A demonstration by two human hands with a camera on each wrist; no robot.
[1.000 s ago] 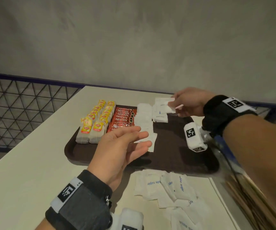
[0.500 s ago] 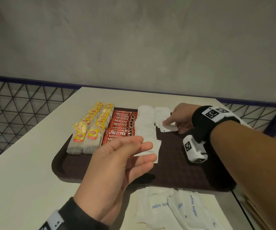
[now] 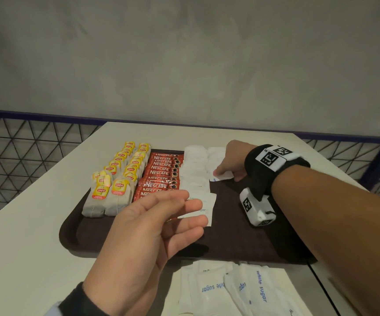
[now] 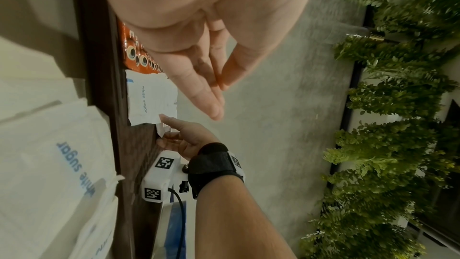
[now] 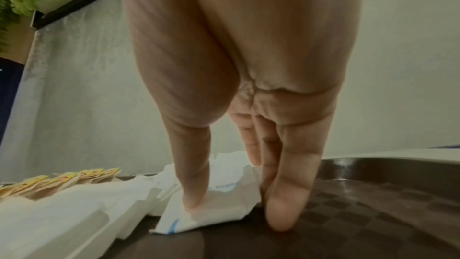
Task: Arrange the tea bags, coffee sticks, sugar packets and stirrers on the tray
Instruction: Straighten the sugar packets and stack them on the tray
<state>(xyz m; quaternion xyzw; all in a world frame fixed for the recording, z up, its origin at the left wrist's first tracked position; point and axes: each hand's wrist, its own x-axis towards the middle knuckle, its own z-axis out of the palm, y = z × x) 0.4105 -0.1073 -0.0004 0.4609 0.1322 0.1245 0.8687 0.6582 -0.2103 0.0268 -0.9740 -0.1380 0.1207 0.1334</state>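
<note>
A brown tray (image 3: 241, 242) holds two rows of yellow-tagged tea bags (image 3: 116, 179), a row of red coffee sticks (image 3: 161, 172) and a column of white sugar packets (image 3: 194, 169). At the tray's far right my right hand (image 3: 226, 176) (image 5: 236, 210) pinches one sugar packet (image 3: 224, 175) (image 5: 219, 200) that lies on the tray at the near end of a second column. Its thumb is on top, and its fingers touch the tray beside it. My left hand (image 3: 184, 215) (image 4: 214, 94) hovers over the tray's front with fingers relaxed and holds nothing.
Loose sugar packets (image 3: 230, 290) lie on the white table (image 3: 24, 247) just in front of the tray. The tray's right half is bare. A wire mesh fence (image 3: 24, 151) runs behind the table, under a grey wall.
My right hand has come down from the air with the sugar packet and set it on the tray beside the sugar column. The left hand has barely moved.
</note>
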